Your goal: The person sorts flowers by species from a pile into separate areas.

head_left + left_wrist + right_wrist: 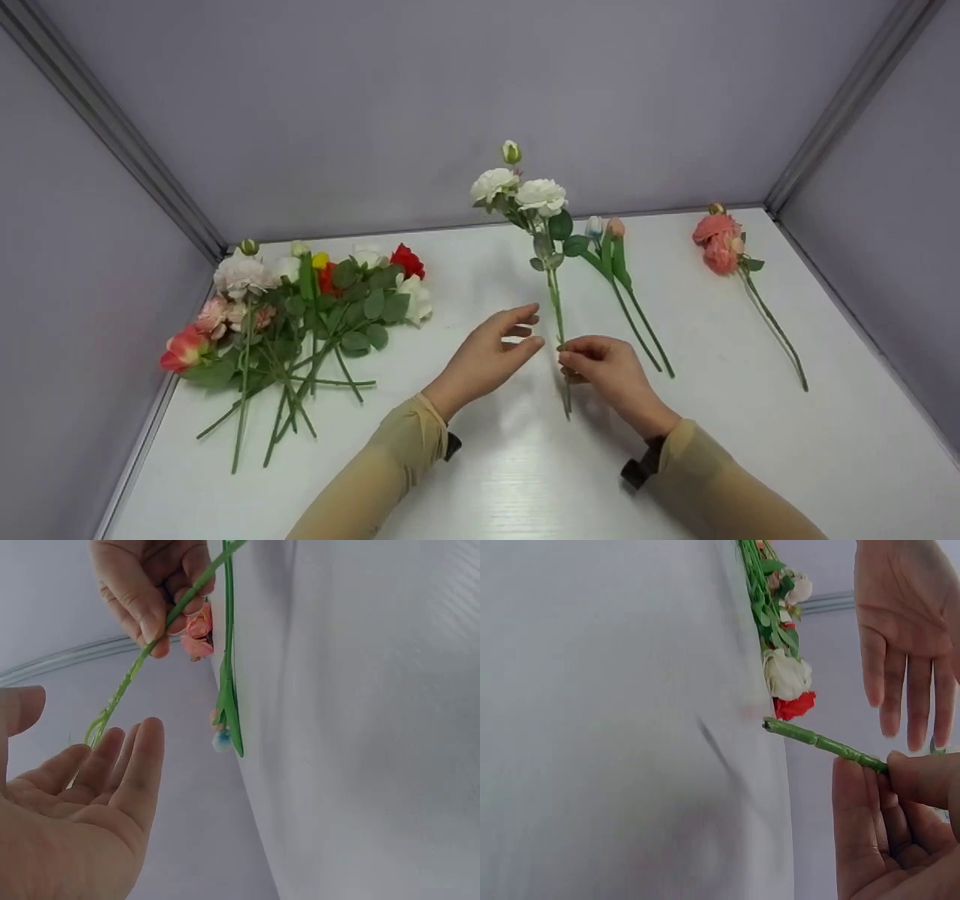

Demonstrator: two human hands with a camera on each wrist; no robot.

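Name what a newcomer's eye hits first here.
The white blooms probably come first, raised at the centre with their stem in the person's right grip. Next, the mixed flower pile on the left of the white table, with a vivid red bloom at its back right. Then the coral blooms, lying apart at far right.

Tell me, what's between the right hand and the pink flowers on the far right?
Two tulips lie between the right hand and those pink flowers, in the head view.

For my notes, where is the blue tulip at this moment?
In the head view, the blue tulip lies on the table, right of the white flowers in the right hand, just left of the peach tulip.
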